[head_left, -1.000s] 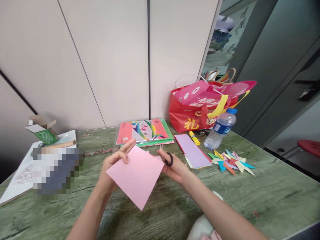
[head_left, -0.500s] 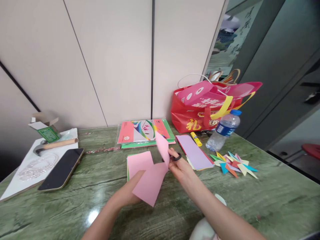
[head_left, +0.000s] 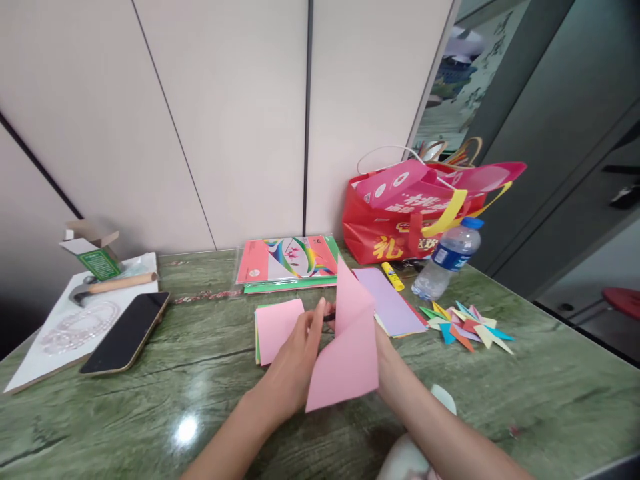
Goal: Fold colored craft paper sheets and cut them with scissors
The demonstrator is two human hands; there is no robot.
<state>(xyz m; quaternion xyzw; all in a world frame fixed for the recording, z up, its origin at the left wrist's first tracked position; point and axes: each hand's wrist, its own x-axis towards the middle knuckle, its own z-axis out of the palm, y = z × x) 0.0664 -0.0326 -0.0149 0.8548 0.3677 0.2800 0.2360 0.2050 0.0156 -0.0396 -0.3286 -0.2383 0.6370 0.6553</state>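
A pink sheet of paper (head_left: 347, 363), partly cut and folded over, stands up between my hands. My left hand (head_left: 295, 357) is closed at its left edge, fingers pointing away from me. Most of my right hand (head_left: 387, 357) is behind the sheet; only the wrist side shows. A small black part of the scissors (head_left: 329, 317) shows by my left fingertips, the blades hidden. Just left of the sheet lies a small stack of cut paper (head_left: 280, 327), pink on top. To the right are purple paper strips (head_left: 393, 303) with other colours beneath.
Packaged coloured paper (head_left: 290, 260) lies by the wall. At the right are a glue stick (head_left: 393, 276), a water bottle (head_left: 447, 260), a red bag (head_left: 375, 230) and folded paper pieces (head_left: 467, 325). A phone (head_left: 127, 333), hammer (head_left: 117, 285) and small box (head_left: 95, 257) are left.
The pink sheet has swung right and now covers my right hand. My left hand has moved up and right, to the black part of the scissors that my right hand held earlier.
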